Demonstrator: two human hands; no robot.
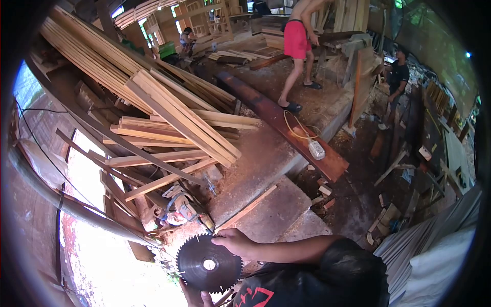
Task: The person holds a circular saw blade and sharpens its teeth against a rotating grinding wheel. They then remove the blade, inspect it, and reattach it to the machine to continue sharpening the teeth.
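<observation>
A dark, round circular saw blade with a toothed rim and a pale centre hole is held up in front of my body. My right hand reaches across from the right and grips the blade's upper right edge, fingers closed. Under the lower edge, my left hand supports the blade with its thumb and fingers; part of it is cut off by the frame's bottom. Just above the blade lies a power tool with a grey and orange body, beside the stacked wood.
Long sawn boards are piled at the left. A reddish plank carries a white power strip with a yellow cord. One person in red shorts stands beyond it; another in dark clothes is at right. Wood offcuts litter the floor.
</observation>
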